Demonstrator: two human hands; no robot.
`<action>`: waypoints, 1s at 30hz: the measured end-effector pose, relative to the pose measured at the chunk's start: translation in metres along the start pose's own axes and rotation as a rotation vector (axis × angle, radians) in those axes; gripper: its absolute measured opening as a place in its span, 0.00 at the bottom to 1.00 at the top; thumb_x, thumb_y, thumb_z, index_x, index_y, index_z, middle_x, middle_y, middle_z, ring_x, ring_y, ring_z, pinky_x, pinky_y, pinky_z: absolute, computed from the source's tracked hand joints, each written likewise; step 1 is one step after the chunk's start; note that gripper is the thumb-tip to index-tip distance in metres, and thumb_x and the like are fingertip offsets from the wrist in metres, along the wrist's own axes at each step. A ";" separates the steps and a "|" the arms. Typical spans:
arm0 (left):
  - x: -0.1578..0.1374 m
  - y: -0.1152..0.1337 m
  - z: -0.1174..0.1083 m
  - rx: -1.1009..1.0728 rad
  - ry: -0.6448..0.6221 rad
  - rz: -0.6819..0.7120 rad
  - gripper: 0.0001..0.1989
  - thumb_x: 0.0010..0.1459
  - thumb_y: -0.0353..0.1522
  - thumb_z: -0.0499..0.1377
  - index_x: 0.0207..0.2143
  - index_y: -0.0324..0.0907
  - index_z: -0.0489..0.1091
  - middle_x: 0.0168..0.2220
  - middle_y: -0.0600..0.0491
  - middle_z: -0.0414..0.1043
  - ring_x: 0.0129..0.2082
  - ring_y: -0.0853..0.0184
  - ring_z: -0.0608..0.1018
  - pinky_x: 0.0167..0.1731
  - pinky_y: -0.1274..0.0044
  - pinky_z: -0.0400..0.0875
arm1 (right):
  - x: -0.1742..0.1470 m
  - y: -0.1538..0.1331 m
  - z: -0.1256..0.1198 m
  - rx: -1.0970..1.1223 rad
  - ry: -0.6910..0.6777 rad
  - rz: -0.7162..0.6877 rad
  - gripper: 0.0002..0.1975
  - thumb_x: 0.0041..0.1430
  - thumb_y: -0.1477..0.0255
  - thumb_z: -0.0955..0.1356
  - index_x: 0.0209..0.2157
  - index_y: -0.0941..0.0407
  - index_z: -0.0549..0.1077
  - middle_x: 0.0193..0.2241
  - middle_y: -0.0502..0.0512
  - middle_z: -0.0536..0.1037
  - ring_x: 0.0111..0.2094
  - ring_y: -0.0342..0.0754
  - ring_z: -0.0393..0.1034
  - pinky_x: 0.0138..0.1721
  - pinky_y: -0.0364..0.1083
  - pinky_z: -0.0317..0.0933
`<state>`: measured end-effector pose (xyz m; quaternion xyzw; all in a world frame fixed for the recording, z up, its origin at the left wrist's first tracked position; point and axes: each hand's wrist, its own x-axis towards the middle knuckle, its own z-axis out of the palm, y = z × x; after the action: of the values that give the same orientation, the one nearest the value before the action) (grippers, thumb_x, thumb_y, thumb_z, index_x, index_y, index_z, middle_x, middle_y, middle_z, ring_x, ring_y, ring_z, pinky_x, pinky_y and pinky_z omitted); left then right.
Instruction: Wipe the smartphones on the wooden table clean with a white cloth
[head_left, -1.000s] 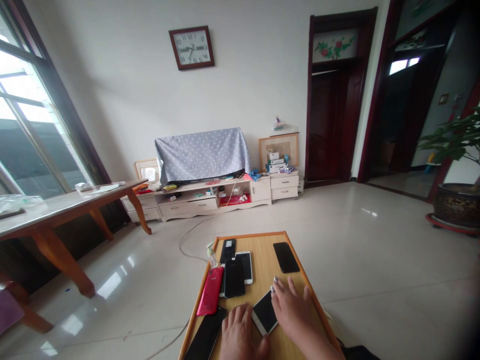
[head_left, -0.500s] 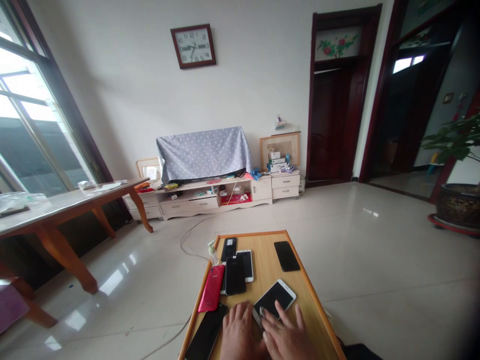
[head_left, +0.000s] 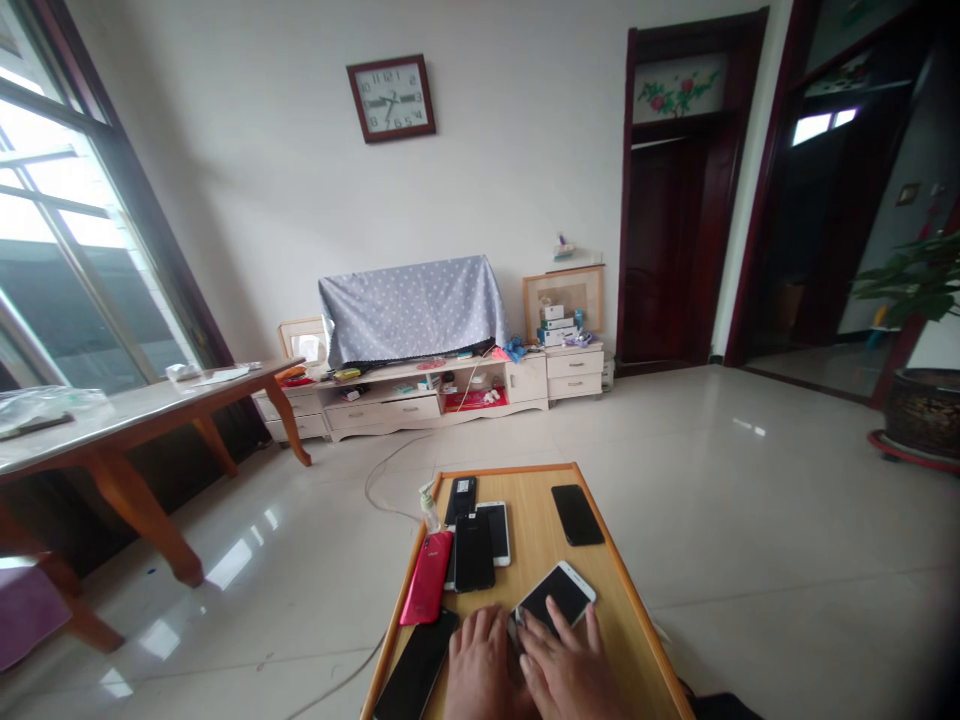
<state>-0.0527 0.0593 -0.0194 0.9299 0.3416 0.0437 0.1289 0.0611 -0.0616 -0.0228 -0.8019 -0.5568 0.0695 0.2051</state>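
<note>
A white-framed smartphone [head_left: 574, 592] with a dark screen lies slanted on the small wooden table in front of me. My left hand [head_left: 480, 660] is at its near left end, fingers close together and bent over the edge, with the thumb mostly hidden. My right hand [head_left: 566, 660] lies over the lower part of the screen, some fingers spread. Under its fingertips is a small grey cloth-like piece [head_left: 518, 616], mostly covered. Left of my left hand lies a black phone [head_left: 415, 668], and beyond it a red phone [head_left: 427, 580].
Several more phones lie ahead: a black one [head_left: 474, 553] overlapping a white one [head_left: 501, 535], one at the back [head_left: 460, 498], and one at the right [head_left: 577, 515]. A clear pump bottle [head_left: 430, 510] stands at the table's left edge. A larger table [head_left: 150, 410] is at far left.
The right hand's fingers have shifted slightly left over the screen, with the grey piece under them. The left hand stays at the phone's end. The whole view has shifted a little.
</note>
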 end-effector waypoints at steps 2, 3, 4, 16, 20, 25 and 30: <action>0.001 -0.002 0.001 0.002 -0.016 0.001 0.35 0.48 0.42 0.56 0.61 0.50 0.64 0.64 0.53 0.63 0.64 0.57 0.61 0.62 0.69 0.51 | -0.010 0.005 0.005 -0.004 -0.019 0.015 0.21 0.70 0.54 0.56 0.62 0.31 0.62 0.62 0.43 0.65 0.66 0.66 0.53 0.62 0.78 0.39; 0.002 -0.003 0.002 -0.004 -0.020 0.005 0.36 0.47 0.43 0.56 0.62 0.49 0.63 0.64 0.52 0.62 0.64 0.57 0.60 0.62 0.69 0.50 | -0.013 0.008 0.007 0.003 -0.030 0.023 0.21 0.70 0.53 0.56 0.61 0.30 0.62 0.62 0.43 0.65 0.66 0.66 0.53 0.62 0.78 0.39; 0.002 -0.004 0.002 -0.011 -0.023 0.008 0.37 0.47 0.43 0.57 0.62 0.49 0.63 0.65 0.52 0.62 0.65 0.57 0.60 0.62 0.69 0.50 | -0.016 0.009 0.007 0.013 -0.038 0.030 0.21 0.70 0.53 0.56 0.61 0.30 0.62 0.62 0.43 0.65 0.66 0.67 0.53 0.62 0.79 0.38; -0.005 0.012 -0.015 0.006 -0.033 -0.018 0.33 0.55 0.48 0.53 0.62 0.49 0.64 0.65 0.51 0.62 0.64 0.55 0.61 0.63 0.67 0.49 | 0.007 0.001 -0.010 -0.012 0.066 0.090 0.23 0.72 0.55 0.53 0.62 0.37 0.65 0.63 0.46 0.65 0.68 0.65 0.50 0.62 0.79 0.29; -0.002 0.008 -0.014 -0.012 -0.048 -0.016 0.35 0.52 0.49 0.54 0.61 0.48 0.65 0.65 0.50 0.62 0.65 0.53 0.60 0.63 0.66 0.50 | -0.017 0.015 0.003 0.011 0.007 0.113 0.22 0.69 0.53 0.57 0.62 0.33 0.63 0.63 0.45 0.65 0.66 0.69 0.52 0.61 0.81 0.31; -0.001 0.008 -0.011 -0.034 -0.011 0.001 0.34 0.52 0.50 0.54 0.60 0.48 0.66 0.64 0.50 0.63 0.65 0.54 0.61 0.62 0.67 0.51 | -0.016 0.018 0.005 -0.017 0.023 0.145 0.22 0.69 0.53 0.56 0.62 0.33 0.64 0.63 0.44 0.65 0.67 0.68 0.51 0.62 0.79 0.30; -0.003 0.010 -0.009 -0.014 -0.009 -0.010 0.36 0.50 0.50 0.56 0.61 0.48 0.66 0.63 0.50 0.64 0.64 0.54 0.62 0.63 0.66 0.51 | 0.014 0.013 -0.007 -0.088 0.115 0.167 0.23 0.70 0.56 0.56 0.62 0.39 0.66 0.63 0.47 0.65 0.68 0.65 0.49 0.62 0.78 0.29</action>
<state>-0.0501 0.0520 -0.0076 0.9274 0.3455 0.0415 0.1373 0.0796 -0.0540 -0.0200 -0.8563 -0.4779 0.0157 0.1949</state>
